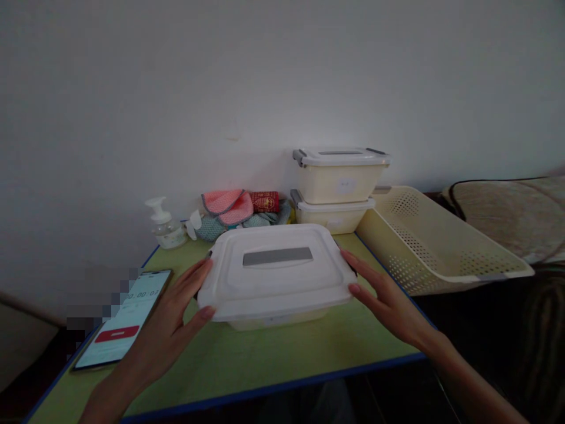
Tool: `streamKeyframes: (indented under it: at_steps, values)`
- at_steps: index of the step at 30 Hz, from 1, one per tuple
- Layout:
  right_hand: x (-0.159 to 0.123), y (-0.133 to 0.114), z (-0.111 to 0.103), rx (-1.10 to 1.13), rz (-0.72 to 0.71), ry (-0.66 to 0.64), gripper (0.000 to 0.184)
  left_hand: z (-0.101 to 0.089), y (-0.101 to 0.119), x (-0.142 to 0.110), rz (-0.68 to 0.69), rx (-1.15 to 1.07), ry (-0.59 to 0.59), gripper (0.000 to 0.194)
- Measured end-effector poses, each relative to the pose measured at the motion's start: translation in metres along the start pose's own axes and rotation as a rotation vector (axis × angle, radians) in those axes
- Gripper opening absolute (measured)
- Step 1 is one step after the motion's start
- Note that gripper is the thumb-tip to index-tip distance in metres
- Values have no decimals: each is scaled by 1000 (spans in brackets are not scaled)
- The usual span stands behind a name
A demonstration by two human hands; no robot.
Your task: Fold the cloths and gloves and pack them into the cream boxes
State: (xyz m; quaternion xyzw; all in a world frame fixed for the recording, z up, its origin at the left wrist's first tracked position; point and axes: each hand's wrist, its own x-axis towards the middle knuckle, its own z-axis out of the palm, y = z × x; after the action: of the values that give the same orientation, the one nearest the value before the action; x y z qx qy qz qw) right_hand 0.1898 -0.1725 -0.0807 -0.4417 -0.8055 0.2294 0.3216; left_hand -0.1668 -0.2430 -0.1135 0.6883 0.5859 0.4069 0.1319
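Note:
A cream plastic storage box (278,324) with a white lid (273,291) stands in front of me on the green table. A grey handle strip (278,256) lies flat in the middle of the lid. My left hand (183,306) grips the left side of the box, its fingers at the side latch and its thumb at the lid's front corner. On the other side my right hand (382,300) holds the right edge, fingertips by the dark latch and thumb against the lid's rim. The lid sits on the box, but whether the latches are fastened I cannot tell.
Two similar lidded boxes, an upper box (339,182) and a lower box (329,222), are stacked behind. A perforated cream basket (424,235) stands right. Folded cloths (227,206), a pump bottle (165,227) and a phone (128,315) showing a timer lie left. A blue edge (273,388) borders the table.

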Motion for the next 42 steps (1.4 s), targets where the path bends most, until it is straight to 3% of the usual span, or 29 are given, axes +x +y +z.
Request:
streamKeyframes:
  at_steps: [8, 13, 20, 24, 28, 33, 42]
  values:
    - [-8, 8, 13, 40, -87, 63, 68, 2, -8, 0, 72, 93, 9, 70]
    - [-1, 4, -4, 171, -167, 178, 67, -3, 11, 19, 119, 99, 60, 75]
    - [36, 1, -52, 312, -279, 401, 57, 4, 59, 98, 242, 65, 90, 82]
    - [69, 19, -80, 373, -309, 473, 57, 15, 95, 150, 274, -36, 151, 90]
    - [105, 46, -106, 388, -265, 502, 62, 30, 119, 194, 279, -63, 133, 104]
    - [144, 71, -124, 376, -162, 608, 62, 58, 128, 234, 245, -39, 114, 98]
    - [187, 101, -126, 376, -108, 748, 59, 89, 127, 275, 256, 39, 124, 60]
